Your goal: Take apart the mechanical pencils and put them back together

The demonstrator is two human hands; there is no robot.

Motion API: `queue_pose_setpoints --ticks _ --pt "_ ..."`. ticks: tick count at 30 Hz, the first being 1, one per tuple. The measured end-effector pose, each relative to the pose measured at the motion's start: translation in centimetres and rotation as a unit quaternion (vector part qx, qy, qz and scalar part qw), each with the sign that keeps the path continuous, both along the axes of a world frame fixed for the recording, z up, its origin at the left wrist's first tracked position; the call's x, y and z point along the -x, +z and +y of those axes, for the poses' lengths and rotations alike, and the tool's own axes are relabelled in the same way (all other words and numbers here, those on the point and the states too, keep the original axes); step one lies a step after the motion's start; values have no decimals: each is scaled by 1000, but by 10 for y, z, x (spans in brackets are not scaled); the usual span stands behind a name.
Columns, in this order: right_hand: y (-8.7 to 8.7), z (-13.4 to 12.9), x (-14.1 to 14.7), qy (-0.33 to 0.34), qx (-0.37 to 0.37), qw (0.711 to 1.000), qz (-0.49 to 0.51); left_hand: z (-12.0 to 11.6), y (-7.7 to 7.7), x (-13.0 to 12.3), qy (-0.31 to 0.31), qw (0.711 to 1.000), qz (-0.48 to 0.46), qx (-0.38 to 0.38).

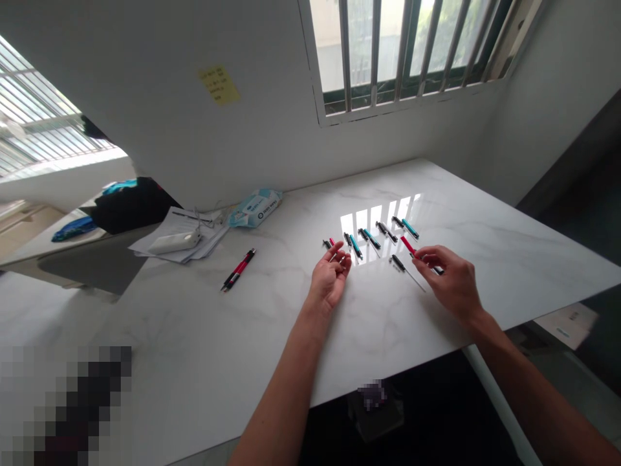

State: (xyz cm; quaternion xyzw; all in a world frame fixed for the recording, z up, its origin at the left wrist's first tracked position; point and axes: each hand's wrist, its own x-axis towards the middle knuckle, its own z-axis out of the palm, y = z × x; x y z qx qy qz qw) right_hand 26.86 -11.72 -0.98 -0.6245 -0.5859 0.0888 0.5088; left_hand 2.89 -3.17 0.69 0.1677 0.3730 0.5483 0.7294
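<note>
Several slim pens lie in a loose row on the white marble table (272, 323), some with teal barrels (356, 246) and some black. My left hand (330, 278) is open, its fingers spread, with the fingertips just below a small red-and-black pen (331, 243). My right hand (449, 281) reaches in from the right, its fingertips at a red pen (408, 245). Part of that pen is hidden under the fingers, so any grip is unclear. Close to those fingers lies a black pen with a thin metal shaft (402, 269).
A red-and-black pen (237, 270) lies apart on the left. Behind it are papers (179, 234) under a white device (174, 242), a packet of wet wipes (255, 208) and a black bag (130, 206). The table's right and front edges drop to a dark floor.
</note>
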Motion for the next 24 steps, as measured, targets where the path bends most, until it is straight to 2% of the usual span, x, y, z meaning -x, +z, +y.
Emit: queue_pose_setpoints --ticks 8,18,24 --pt "-11 -11 -2 -29 -34 994 -99 -6 5 -4 -29 999 14 -8" --pt "-25 -7 -1 -22 38 989 -141 -7 3 -5 -62 997 38 -28" --pt "-22 -6 0 -6 49 986 -157 -11 5 -7 -104 992 59 -47"
